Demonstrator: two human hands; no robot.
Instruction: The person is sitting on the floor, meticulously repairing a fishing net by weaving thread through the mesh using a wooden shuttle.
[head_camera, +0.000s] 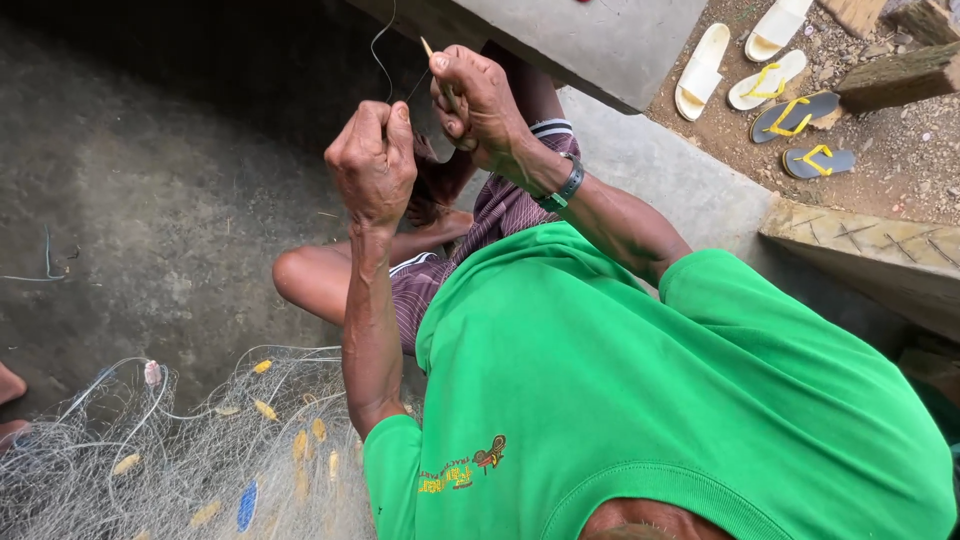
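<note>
My left hand (372, 160) is closed in a fist, pinching a thin fishing line (378, 55) that curls up above it. Just to its right, my right hand (482, 100), with a dark band on the wrist, grips a slim pale netting needle (428, 47) whose tip pokes out above the fingers. The two hands are close together, held over my bent knee (300, 280) and striped shorts. A heap of fine fishing net (190, 450) with small yellow floats lies on the ground at the lower left, beside my green shirt.
Dark concrete floor (150, 200) spreads to the left. A grey concrete slab (610, 40) and step lie ahead. Several sandals (790, 115) rest on dirt at the top right, near wooden beams (880, 250). Another person's foot (8, 385) shows at the left edge.
</note>
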